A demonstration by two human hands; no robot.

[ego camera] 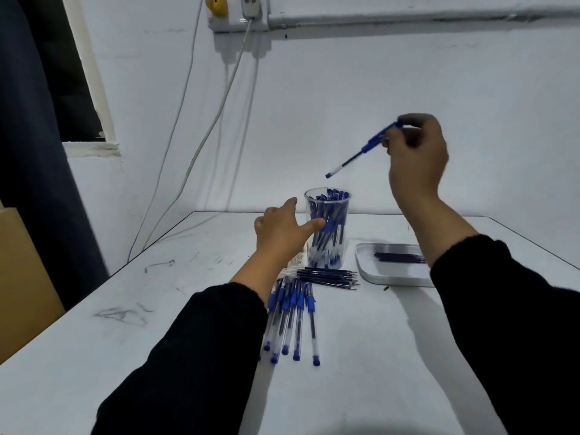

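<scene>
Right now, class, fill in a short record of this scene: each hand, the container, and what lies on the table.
Right hand: pinches a blue pen, tilted down, above the cup
Left hand: open, thumb at the cup's wall
Cup: clear, upright, full of blue pens
Table: loose pens, dark refills, a tray holding more refills

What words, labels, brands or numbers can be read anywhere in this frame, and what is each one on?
No text in this frame is readable.
On the plastic packet beside the left hand: dark specks of print, too blurred to read.
On the pen pinched by the right hand: nothing legible.
On the pens in the clear cup and the loose pens: too small to tell.
On the charger: marks too small.
</scene>
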